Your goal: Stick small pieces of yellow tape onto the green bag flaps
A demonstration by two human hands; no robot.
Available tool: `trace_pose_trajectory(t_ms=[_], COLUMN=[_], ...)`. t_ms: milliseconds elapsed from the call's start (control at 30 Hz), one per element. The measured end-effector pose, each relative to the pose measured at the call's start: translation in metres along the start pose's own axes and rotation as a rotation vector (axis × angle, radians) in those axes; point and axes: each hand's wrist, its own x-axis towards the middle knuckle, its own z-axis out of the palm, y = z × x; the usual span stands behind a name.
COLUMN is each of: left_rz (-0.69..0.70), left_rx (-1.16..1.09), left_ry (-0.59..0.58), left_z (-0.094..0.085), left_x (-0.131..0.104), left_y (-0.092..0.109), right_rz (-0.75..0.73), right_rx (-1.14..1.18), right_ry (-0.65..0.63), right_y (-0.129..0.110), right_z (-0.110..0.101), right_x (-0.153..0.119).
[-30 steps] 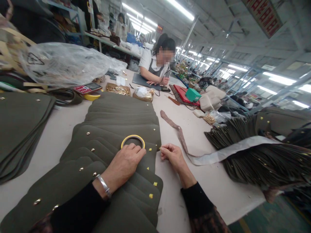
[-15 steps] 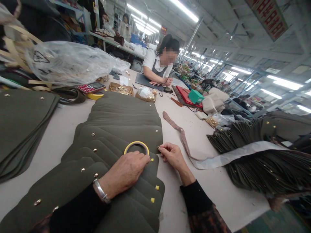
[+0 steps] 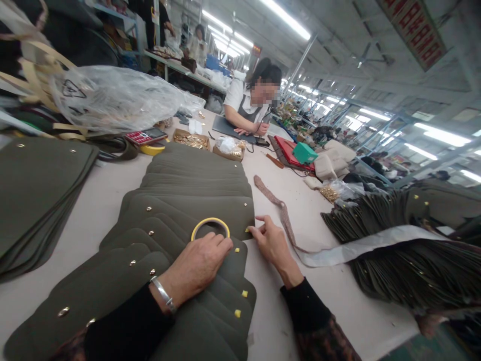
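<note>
My left hand (image 3: 201, 260) is closed on the near side of a yellow tape roll (image 3: 194, 231), above overlapping dark green panels (image 3: 195, 200). My right hand (image 3: 271, 245) is at the panels' right edge, its thumb and index finger apart, a fingertip touching a small yellow tape piece (image 3: 247, 229) on a panel. More yellow pieces (image 3: 244, 294) stick to panels nearer me. Gold studs (image 3: 149, 209) dot the panels.
Green panels (image 3: 41, 190) lie at the left, and a fanned stack (image 3: 398, 271) at the right under a pale strip (image 3: 345, 253). Beyond are boxes of gold parts (image 3: 191, 140), a plastic bag (image 3: 120, 95) and a person (image 3: 248, 108) leaning over the table.
My right hand's thumb and index finger have come apart, and a yellow piece now shows on the panel by the fingertip. My left hand stays at the tape roll. The view has shifted slightly.
</note>
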Motion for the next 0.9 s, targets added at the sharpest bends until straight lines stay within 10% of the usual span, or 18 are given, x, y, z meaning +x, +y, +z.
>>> trace_pose_trajectory(t_ms=[267, 700, 900], left_rz=[-0.102, -0.108, -0.029], left_rx=[-0.010, 0.093, -0.012], left_ry=[0.130, 0.157, 0.172], left_z=[-0.003, -0.014, -0.015], left_x=[0.001, 0.006, 0.003], left_y=[-0.004, -0.016, -0.018], right_rz=[-0.568, 0.104, 0.139], right_rx=[-0.349, -0.122, 0.042], right_ry=[-0.101, -0.350, -0.547], right_y=[0.002, -0.025, -0.035], right_z=[-0.004, 0.002, -0.010], right_x=[-0.002, 0.039, 0.017])
